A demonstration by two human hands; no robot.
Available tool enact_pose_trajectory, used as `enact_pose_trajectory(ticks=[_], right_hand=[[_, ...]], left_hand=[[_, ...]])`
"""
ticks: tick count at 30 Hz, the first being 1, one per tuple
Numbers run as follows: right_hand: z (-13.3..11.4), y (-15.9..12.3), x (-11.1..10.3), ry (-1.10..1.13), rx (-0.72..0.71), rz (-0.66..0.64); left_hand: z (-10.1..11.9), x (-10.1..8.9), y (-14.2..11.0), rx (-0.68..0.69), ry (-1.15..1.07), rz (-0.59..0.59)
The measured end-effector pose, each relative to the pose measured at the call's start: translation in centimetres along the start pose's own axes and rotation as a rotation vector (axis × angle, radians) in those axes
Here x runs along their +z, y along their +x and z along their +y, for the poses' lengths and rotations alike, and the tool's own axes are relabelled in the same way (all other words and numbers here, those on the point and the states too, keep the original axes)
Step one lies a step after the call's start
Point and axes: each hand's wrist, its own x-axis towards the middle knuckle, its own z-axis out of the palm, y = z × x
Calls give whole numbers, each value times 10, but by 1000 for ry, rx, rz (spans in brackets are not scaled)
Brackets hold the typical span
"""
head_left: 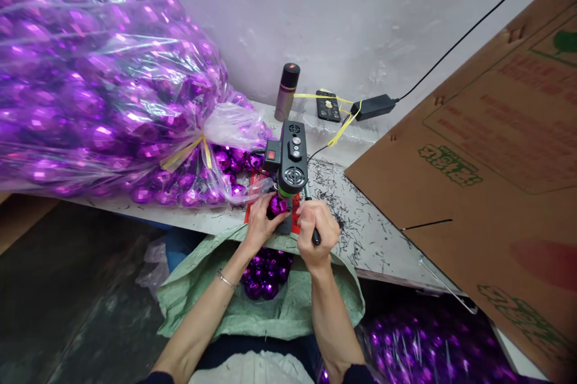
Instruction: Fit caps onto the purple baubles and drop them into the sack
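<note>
My left hand (261, 220) grips a shiny purple faceted ball (278, 206) under the head of a small black bench machine (293, 158). The machine has a red switch, round vents and a green ring at its lower end. My right hand (318, 229) is wrapped round the black-handled lever (316, 237) at the machine's right side. Below both hands, a green woven sack (193, 300) hangs open in front of the table, with several purple balls (267, 276) inside.
A large clear bag of purple balls (112, 89) fills the left. Behind the machine stand a dark bottle (287, 92), a phone-like black object (328, 106) and a power adapter (373, 107). Black slivers litter the white table (376, 252). A cardboard box (487, 149) leans in from the right.
</note>
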Motion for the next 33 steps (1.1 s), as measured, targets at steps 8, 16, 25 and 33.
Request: enact_pose_trajectory(ticks=[8,16,25,33], right_hand=[[12,-28,12,-1,-44,40],[31,-51,30,27,-74,170],[36,-57,36,47,-63,183],[24,-42,33,16,-85,166]], left_hand=[[-3,3,-5,14,-15,21],[-2,2,-5,9,-15,9],[-5,2,-3,20,-31,12],[-8,0,3,21,-34,4]])
